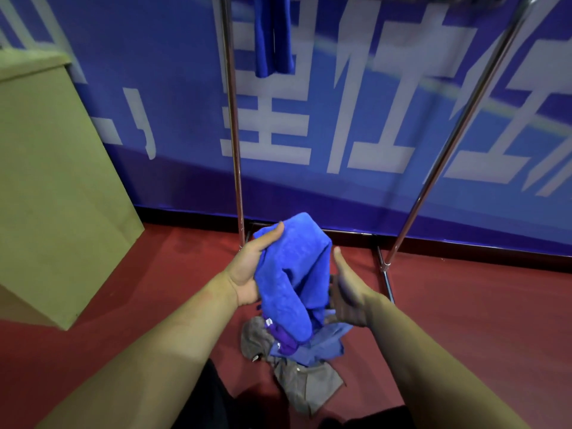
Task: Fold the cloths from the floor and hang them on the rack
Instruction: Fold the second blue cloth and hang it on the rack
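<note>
Two bare hands lift a bright blue towel [294, 274] above a heap of cloths [297, 357] on a dark red floor [479, 320].

The left hand [250, 267] grips the towel's side, thumb curled over its top edge; the right hand [346, 292] lies flat against the other side, fingers straight. A blue banner [371, 103] with large white characters covers the wall. The chrome rack [233, 125] stands before it, its top bar cut off by the frame's upper edge, where a blue cloth [274, 35] hangs. A cardboard box [52, 181] fills the left; the heap's lower cloths are partly hidden.
</note>
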